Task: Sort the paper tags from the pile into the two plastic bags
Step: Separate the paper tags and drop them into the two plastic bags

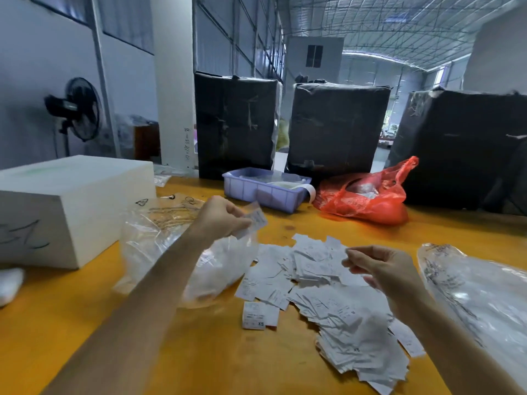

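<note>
**Tags held over the left bag, pile at centre**

While a few paper tags (255, 220) are pinched between the curled fingers and thumb of the left hand (221, 216), they are held just above the mouth of the left clear plastic bag (159, 240), in which white tags can be made out through the film. Their long axis runs from lower left to upper right of the frame, though motion blur hides their print.

Right of centre, the right hand (382, 273) is seen loosely curled above the pile of tags (322, 292); whether anything is held cannot be told. The right plastic bag (479, 297) is cut off by the frame's right edge, its contents unclear. Farther back, a lilac bin (262, 192) with pale contents and a red bag (368, 195) are seen on the yellow table (85, 309).
</note>
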`<control>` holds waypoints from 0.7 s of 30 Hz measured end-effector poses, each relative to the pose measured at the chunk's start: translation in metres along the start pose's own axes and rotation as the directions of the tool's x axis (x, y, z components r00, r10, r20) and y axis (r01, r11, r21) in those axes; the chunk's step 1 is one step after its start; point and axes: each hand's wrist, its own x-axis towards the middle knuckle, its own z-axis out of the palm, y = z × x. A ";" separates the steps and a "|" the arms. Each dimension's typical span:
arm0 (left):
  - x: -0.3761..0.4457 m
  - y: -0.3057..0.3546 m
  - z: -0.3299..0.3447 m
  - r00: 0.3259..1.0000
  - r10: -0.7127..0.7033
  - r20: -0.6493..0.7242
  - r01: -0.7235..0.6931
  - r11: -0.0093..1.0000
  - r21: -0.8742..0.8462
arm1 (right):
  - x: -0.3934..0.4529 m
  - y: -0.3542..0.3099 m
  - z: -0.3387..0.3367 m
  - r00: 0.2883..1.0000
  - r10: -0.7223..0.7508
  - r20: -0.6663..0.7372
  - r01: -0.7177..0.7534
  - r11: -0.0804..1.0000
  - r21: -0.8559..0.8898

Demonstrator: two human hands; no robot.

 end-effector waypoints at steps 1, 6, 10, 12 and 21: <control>0.005 -0.008 -0.014 0.998 -0.035 -0.045 0.038 0.998 0.048 | 0.001 -0.001 -0.003 1.000 -0.006 -0.005 0.006 1.000 -0.019; 0.019 -0.046 -0.046 0.982 -0.127 -0.137 0.170 0.915 0.366 | 0.012 -0.008 -0.031 0.992 -0.109 -0.063 0.092 0.970 -0.226; 0.020 -0.054 -0.041 0.972 -0.101 -0.213 0.209 0.785 0.583 | 0.026 -0.004 -0.077 0.984 -0.120 -0.133 -0.010 0.703 -0.711; 0.020 -0.050 -0.035 0.971 -0.067 -0.231 0.203 0.743 0.638 | 0.031 0.003 -0.101 0.967 -0.085 -0.239 -0.175 0.459 -0.871; 0.002 -0.003 0.033 0.968 0.232 -0.095 -0.146 0.829 0.539 | 0.024 0.033 -0.138 0.904 0.184 -0.385 -0.422 0.251 -0.871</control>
